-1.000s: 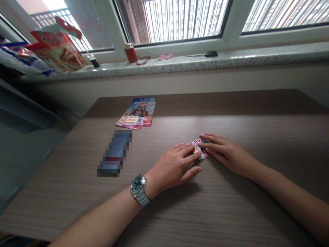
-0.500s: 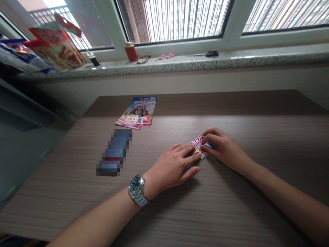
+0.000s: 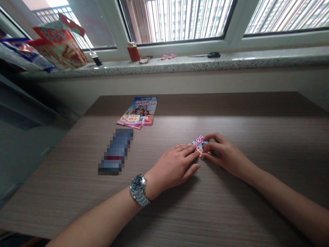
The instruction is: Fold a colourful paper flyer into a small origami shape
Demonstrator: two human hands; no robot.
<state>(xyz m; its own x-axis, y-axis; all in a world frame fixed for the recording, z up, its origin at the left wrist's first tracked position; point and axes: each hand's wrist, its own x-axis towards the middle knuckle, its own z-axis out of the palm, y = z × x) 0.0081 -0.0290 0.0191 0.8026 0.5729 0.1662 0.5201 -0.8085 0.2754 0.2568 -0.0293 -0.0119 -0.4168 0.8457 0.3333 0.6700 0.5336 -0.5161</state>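
A small folded paper with bright printing lies on the wooden table, partly covered by fingers. My left hand, with a metal watch on the wrist, rests flat on the paper's left part, fingers stretched out. From the other side my right hand pinches the paper's right edge between curled fingers and thumb. Part of that edge is hidden behind the fingers.
Several printed flyers lie in a stack at the table's back left. In front of them is a dark pixelated rectangle. The windowsill holds scissors, a red lighter-like object, pink clips and food packages.
My right fingers have shifted slightly down and right along the paper's right edge, and the paper's right part looks narrower. My left hand stays pressed on it. The camera view has moved slightly.
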